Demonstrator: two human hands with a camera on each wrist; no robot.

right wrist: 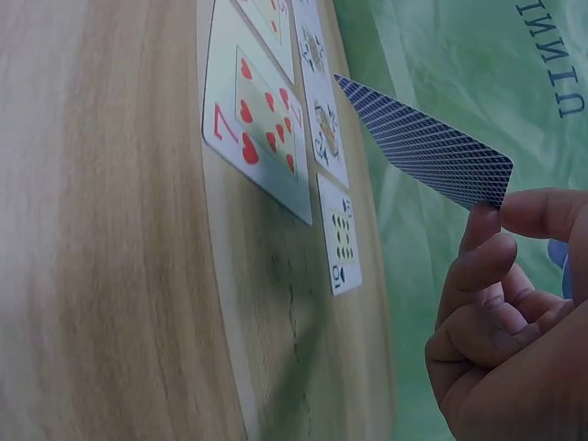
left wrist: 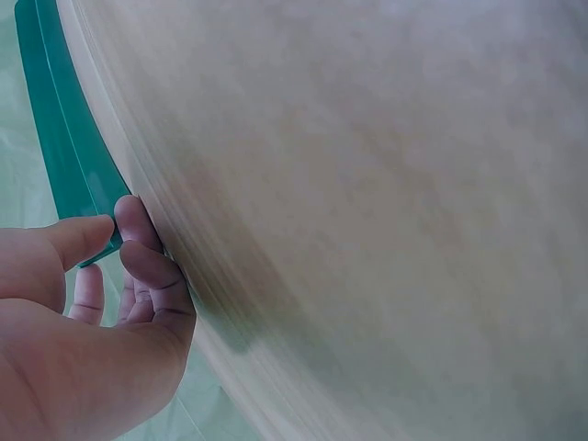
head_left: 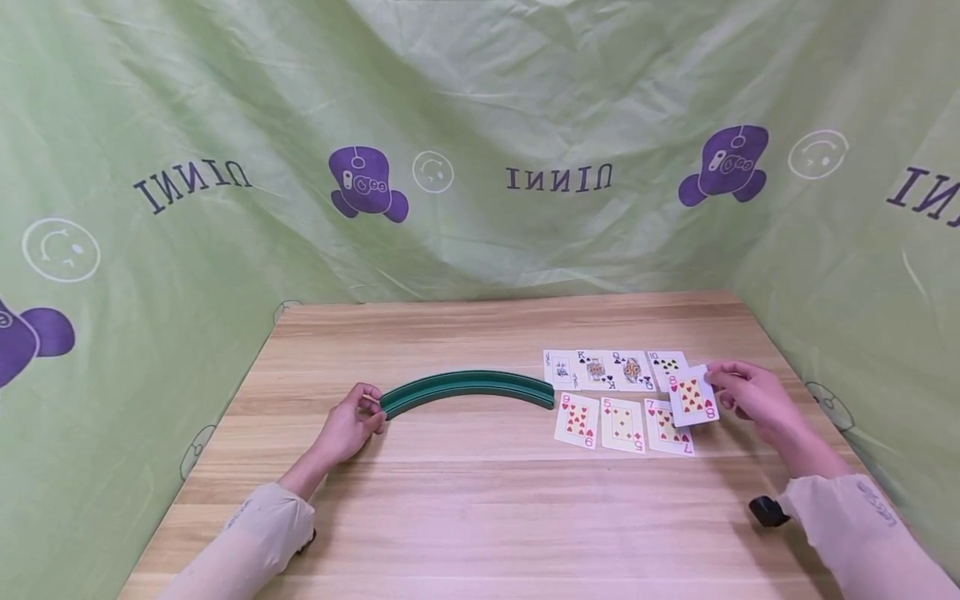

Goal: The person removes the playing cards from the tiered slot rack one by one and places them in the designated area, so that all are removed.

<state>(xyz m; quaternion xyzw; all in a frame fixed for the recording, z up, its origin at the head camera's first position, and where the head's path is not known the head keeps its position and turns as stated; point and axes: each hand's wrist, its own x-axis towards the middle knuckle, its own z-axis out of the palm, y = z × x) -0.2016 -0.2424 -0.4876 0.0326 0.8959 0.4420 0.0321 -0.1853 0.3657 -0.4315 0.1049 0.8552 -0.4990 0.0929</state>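
A curved green card holder (head_left: 465, 383) lies on the table, and my left hand (head_left: 356, 423) pinches its left end. Thumb and fingers meet round that end in the left wrist view, where the holder (left wrist: 69, 138) reaches up from the hand (left wrist: 101, 340). My right hand (head_left: 753, 398) holds the eight of hearts (head_left: 693, 395) by its edge, face up and raised above the table. The held card's dark patterned back (right wrist: 432, 147) shows in the right wrist view. Under it, the seven of hearts (head_left: 663, 433) and the black ten (head_left: 663, 363) are partly covered in the head view.
To the left of the seven lie the five of diamonds (head_left: 622, 425) and the nine of hearts (head_left: 577, 421). The upper row holds a joker (head_left: 561, 371), a king (head_left: 596, 370) and a queen (head_left: 632, 372). Green printed cloth (head_left: 480, 100) hangs behind the wooden table (head_left: 480, 517).
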